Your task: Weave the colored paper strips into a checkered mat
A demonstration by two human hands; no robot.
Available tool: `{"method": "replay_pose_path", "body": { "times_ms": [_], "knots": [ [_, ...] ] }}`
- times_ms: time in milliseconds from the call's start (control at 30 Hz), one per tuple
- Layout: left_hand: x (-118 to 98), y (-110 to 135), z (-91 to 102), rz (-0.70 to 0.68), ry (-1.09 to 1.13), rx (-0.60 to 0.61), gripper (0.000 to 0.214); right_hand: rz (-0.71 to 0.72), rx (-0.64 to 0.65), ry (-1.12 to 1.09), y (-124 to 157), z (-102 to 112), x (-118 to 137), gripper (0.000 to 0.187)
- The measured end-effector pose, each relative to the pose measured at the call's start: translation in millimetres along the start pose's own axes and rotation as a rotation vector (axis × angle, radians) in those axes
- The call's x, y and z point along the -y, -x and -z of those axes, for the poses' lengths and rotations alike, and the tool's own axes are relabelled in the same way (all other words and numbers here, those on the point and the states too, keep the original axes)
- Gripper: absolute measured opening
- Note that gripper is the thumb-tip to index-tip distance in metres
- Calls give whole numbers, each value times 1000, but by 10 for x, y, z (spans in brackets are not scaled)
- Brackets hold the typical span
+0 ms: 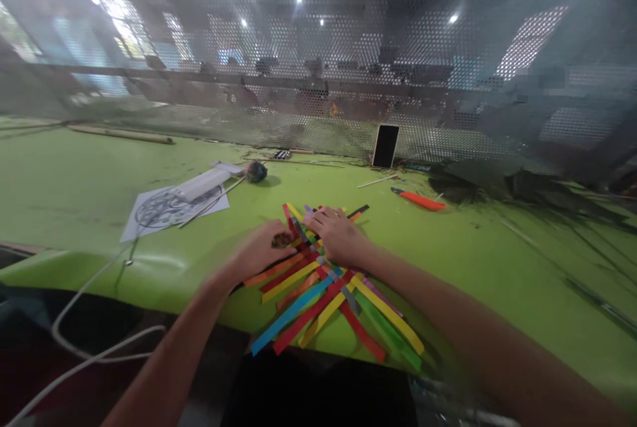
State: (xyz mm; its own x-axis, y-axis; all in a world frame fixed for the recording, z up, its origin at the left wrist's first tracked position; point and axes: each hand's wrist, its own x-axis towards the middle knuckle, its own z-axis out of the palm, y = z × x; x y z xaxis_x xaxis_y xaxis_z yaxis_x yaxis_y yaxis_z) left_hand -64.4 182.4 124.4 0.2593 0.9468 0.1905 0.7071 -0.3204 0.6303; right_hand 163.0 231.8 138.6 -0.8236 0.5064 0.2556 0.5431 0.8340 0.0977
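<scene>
Colourful flat strips (298, 311) are woven criss-cross into a small mat on the green tabletop, with loose ends fanning out towards me in blue, red, yellow, green and orange. At the mat's left side my left hand (266, 248) has its fingers curled in, closed on a strip near the far left edge; its fingertips are partly hidden. My right hand (338, 235) lies palm down over the upper part of the weave, its fingers stretched forward and holding nothing that shows. Part of the weave is hidden beneath it.
An orange-handled cutter (421, 200) lies beyond the mat to the right. A phone (385, 146) leans upright against the perforated screen (298, 89). To the left are a white power strip (202, 183) on a printed sheet (144, 218), its cable (74, 344) and a dark ball (256, 172).
</scene>
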Motion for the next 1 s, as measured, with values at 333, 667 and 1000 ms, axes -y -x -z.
{"method": "replay_pose_path", "body": {
  "times_ms": [333,667,1000],
  "knots": [
    [-53,9,108,-85,-32,73,22,1,-6,8,-2,-20,-9,55],
    [-15,140,211,12,-53,113,35,-15,-12,24,17,-24,-4,52],
    [78,357,363,139,74,179,43,-23,-42,-18,19,-28,-2,55]
  ]
}}
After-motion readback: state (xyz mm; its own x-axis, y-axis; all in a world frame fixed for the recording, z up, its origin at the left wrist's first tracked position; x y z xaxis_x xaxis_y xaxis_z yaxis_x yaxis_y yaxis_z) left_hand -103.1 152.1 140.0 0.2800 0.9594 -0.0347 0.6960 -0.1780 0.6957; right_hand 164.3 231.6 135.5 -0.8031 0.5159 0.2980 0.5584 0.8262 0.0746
